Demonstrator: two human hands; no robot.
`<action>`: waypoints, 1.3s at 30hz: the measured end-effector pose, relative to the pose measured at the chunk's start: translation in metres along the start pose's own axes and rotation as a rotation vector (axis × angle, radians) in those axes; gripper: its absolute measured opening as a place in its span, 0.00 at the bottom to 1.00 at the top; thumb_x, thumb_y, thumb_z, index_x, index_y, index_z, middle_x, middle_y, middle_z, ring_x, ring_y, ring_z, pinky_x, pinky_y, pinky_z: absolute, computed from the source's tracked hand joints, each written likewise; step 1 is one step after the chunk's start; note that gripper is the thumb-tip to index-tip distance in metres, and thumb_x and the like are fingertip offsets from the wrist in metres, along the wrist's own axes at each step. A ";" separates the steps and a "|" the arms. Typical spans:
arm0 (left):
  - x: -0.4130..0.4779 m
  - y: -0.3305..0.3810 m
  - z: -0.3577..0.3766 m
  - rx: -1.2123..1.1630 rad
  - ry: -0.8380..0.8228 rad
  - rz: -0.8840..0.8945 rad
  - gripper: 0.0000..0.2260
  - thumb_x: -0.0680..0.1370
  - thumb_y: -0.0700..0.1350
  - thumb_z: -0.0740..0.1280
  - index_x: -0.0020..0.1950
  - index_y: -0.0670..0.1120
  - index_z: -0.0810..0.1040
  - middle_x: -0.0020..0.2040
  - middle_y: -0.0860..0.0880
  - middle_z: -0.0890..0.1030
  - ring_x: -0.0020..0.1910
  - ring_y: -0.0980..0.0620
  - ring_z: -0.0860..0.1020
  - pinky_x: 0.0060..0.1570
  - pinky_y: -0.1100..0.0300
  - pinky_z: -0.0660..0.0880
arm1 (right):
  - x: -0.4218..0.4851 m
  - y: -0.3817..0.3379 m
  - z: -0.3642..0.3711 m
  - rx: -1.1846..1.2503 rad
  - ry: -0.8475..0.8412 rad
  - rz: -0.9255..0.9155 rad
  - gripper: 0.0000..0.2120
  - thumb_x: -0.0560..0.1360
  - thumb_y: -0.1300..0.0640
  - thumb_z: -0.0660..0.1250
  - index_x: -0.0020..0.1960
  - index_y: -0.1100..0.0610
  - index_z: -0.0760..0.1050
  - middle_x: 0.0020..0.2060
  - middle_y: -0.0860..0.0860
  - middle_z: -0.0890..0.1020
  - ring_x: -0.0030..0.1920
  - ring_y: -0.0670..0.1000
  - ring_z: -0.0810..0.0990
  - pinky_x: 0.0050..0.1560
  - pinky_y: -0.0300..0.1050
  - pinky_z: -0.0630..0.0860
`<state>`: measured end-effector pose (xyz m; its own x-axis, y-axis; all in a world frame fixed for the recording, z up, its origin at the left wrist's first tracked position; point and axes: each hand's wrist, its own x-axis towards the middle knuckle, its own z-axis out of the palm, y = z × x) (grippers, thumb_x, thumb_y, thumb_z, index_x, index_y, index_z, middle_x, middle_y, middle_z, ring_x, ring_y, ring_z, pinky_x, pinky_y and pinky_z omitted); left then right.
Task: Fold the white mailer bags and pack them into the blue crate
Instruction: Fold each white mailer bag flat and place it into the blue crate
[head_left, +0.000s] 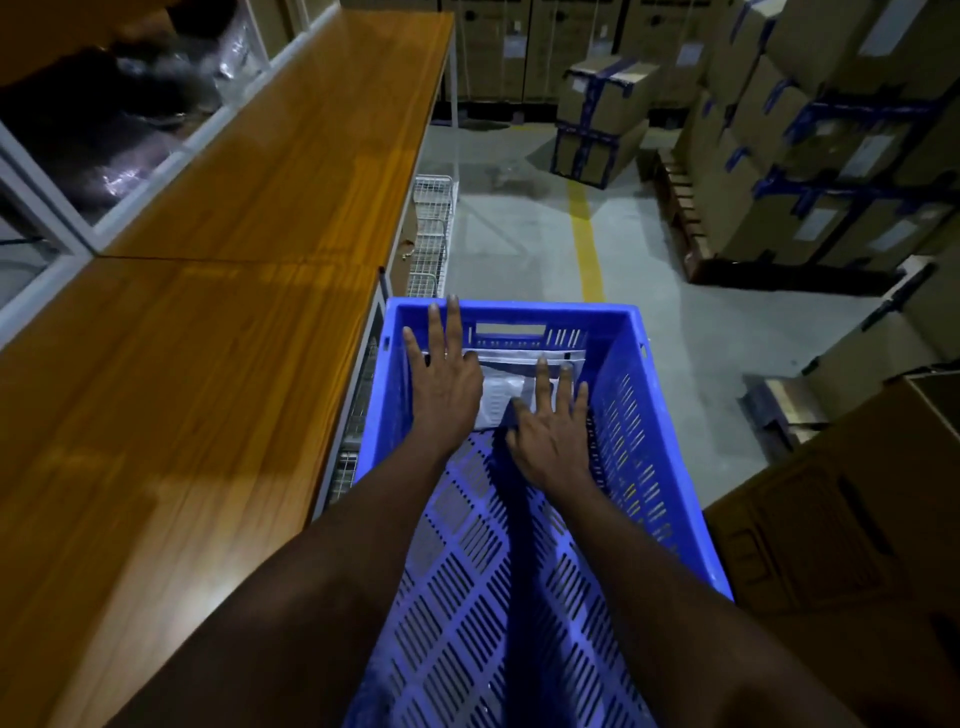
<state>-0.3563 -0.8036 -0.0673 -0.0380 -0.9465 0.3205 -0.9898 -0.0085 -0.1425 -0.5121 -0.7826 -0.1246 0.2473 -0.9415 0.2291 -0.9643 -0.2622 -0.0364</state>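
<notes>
A blue slotted crate (644, 415) stands on the floor right of the wooden table. Folded white mailer bags (506, 384) lie at its far end, against the end wall. Both of my arms reach down into the crate. My left hand (441, 374) lies flat with fingers spread over the left part of the bags, its fingertips up near the far rim. My right hand (550, 426) presses flat on the right part of the bags, fingers straight. Much of the bags is hidden under the hands.
A long wooden table (218, 291) runs along the left, with white wire baskets (431, 234) beneath its edge. Stacked cardboard boxes (810, 145) with blue tape fill the right and back. A brown box (831, 519) sits right of the crate. A yellow line (587, 244) marks the grey floor.
</notes>
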 end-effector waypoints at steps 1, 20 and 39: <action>-0.003 0.000 -0.004 -0.017 -0.021 0.007 0.07 0.77 0.50 0.70 0.43 0.48 0.79 0.81 0.37 0.46 0.79 0.34 0.46 0.72 0.29 0.45 | 0.000 -0.002 -0.003 -0.007 -0.010 0.005 0.23 0.72 0.47 0.65 0.65 0.55 0.78 0.79 0.63 0.52 0.77 0.71 0.49 0.74 0.71 0.46; -0.211 -0.135 -0.190 -0.204 -0.032 -0.066 0.29 0.78 0.59 0.51 0.73 0.47 0.73 0.77 0.38 0.66 0.75 0.32 0.62 0.68 0.27 0.57 | -0.122 -0.154 -0.171 0.290 0.093 0.037 0.29 0.78 0.42 0.48 0.66 0.56 0.76 0.72 0.62 0.70 0.69 0.69 0.69 0.68 0.69 0.64; -0.636 -0.303 -0.242 -0.181 0.140 -0.733 0.18 0.74 0.53 0.60 0.58 0.51 0.81 0.64 0.48 0.79 0.64 0.44 0.76 0.60 0.43 0.72 | -0.409 -0.480 -0.172 0.522 -0.185 -0.774 0.22 0.83 0.42 0.51 0.62 0.53 0.77 0.66 0.56 0.75 0.62 0.60 0.76 0.59 0.57 0.73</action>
<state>-0.0653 -0.1209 -0.0009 0.6314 -0.6695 0.3912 -0.7753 -0.5539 0.3034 -0.1667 -0.2350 -0.0337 0.8538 -0.4738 0.2157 -0.3739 -0.8465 -0.3790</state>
